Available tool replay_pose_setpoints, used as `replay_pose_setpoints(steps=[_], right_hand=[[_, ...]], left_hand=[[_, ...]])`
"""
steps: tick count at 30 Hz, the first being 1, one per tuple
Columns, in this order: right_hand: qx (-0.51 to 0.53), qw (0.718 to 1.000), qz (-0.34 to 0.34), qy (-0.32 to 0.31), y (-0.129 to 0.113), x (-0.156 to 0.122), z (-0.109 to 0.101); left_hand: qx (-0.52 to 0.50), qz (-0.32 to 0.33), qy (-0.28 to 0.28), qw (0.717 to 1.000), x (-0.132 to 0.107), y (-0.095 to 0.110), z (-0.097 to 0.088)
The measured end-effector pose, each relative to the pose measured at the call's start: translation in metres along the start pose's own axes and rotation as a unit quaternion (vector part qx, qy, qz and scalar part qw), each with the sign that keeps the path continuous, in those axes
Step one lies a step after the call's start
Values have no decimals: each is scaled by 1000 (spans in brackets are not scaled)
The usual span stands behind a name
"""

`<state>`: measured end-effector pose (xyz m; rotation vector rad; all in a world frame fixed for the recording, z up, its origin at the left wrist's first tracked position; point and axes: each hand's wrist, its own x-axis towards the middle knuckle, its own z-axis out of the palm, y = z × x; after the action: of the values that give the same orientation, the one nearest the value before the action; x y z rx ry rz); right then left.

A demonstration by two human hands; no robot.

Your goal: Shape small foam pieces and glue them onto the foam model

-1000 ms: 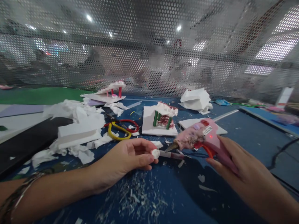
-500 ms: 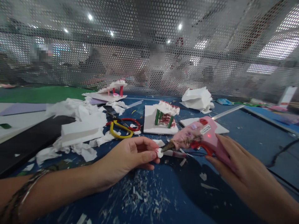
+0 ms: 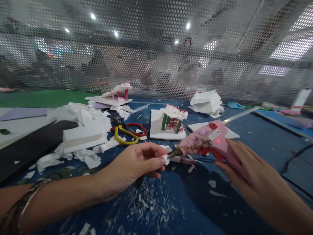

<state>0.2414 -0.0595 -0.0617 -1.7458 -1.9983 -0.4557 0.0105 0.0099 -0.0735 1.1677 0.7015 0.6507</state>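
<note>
My left hand (image 3: 139, 166) pinches a small white piece (image 3: 166, 159), perhaps paper or foam, between thumb and fingers. Around the handle of a pink hot glue gun (image 3: 220, 140) my right hand (image 3: 259, 176) is closed. The gun's dark nozzle (image 3: 175, 152) touches, or nearly touches, the white piece. A red light glows on its side, and a clear glue stick (image 3: 241, 115) sticks out of its back. Behind my hands, a small model with green posts (image 3: 178, 127) and a white and dark-red top stands on a white board (image 3: 156, 125). A marker-like tube (image 3: 182, 160) lies below the nozzle.
Scissors (image 3: 127, 138) with red and yellow handles lie left of the model. Crumpled white paper (image 3: 83, 124) is heaped at left, more (image 3: 206, 102) at back right. A second model (image 3: 119, 93) stands farther back. White scraps (image 3: 149, 202) litter the blue table. A perforated metal screen (image 3: 146, 65) rises behind.
Both hands keep almost the same pose, with the nozzle still at the white piece. The view has shifted very slightly.
</note>
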Motion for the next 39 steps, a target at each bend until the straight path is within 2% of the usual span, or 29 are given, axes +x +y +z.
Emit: replay_pose_setpoints(steps=[9, 22, 39], right_hand=[[0, 1000, -10, -8, -1, -1, -3], [-41, 998, -48, 23, 0, -2, -1], [-28, 999, -34, 15, -2, -2, -2]], left_hand=[[-31, 9, -4, 999, -2, 2, 2], [-34, 13, -13, 999, -1, 2, 2], [-17, 30, -17, 999, 2, -3, -2]])
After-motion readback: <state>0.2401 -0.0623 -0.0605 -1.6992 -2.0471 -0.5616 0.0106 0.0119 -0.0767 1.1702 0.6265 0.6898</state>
